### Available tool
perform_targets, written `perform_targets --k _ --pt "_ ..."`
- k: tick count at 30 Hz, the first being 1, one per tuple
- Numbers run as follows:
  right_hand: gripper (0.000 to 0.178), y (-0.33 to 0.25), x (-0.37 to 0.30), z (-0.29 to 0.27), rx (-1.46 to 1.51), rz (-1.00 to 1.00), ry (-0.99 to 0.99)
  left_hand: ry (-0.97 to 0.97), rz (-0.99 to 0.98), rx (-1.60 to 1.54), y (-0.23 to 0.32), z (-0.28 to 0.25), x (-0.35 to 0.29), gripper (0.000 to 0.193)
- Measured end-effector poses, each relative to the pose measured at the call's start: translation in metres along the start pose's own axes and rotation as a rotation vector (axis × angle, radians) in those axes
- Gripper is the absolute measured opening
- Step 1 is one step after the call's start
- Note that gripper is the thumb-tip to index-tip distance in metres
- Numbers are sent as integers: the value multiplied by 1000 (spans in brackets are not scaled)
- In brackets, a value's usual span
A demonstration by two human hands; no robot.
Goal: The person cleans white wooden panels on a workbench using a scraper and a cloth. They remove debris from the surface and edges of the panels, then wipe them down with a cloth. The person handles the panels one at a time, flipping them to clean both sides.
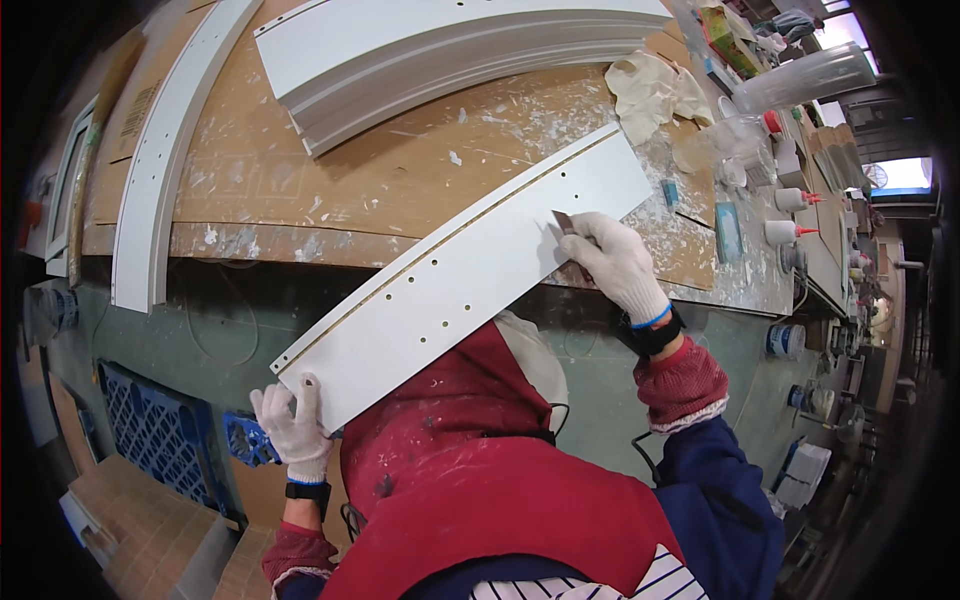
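A long white panel (440, 280) with drilled holes and a groove along its far edge lies slantwise in front of me. Its right end rests on the worktable, while the left end juts past the table edge toward my body. My left hand (292, 415), in a white knit glove, grips the panel's near-left corner, thumb on top. My right hand (612, 262), gloved likewise, is closed on a flat dark-brown piece (564, 223) that looks like sandpaper. This hand is at the panel's near edge, right of its middle; the piece's underside is hidden.
More white panels (440, 75) lie stacked on the cardboard-covered worktable (330, 200), with another long one (160, 170) at left. A cloth (655, 90), a blue block (728, 230) and red-tipped glue bottles (790, 232) are at right. Blue plastic pallets (155, 430) stand below left.
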State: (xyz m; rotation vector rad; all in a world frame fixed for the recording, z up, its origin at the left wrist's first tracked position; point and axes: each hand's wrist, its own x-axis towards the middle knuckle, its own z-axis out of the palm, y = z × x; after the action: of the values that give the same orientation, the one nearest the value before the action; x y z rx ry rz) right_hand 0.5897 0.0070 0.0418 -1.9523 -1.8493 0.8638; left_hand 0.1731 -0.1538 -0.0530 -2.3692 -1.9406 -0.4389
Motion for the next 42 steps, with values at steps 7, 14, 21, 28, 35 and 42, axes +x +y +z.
perform_targets --k 7,14,21,28,35,42 --pt "26 -16 30 23 -420 -306 -180 141 185 47 -6 22 -14 47" --pt "25 66 96 -30 -484 -226 370 45 227 -5 -10 18 -14 53" --pt "32 106 80 -89 -326 87 558 132 233 -30 -11 38 -17 50" --pt "16 100 14 -58 684 43 616 15 146 -241 -18 -2 5 51" --pt "12 66 1 -40 1177 -93 784 -45 41 -652 -37 -55 51 34" --pt "9 64 3 -16 1214 -126 516 -23 -579 -856 -39 -68 44 29"
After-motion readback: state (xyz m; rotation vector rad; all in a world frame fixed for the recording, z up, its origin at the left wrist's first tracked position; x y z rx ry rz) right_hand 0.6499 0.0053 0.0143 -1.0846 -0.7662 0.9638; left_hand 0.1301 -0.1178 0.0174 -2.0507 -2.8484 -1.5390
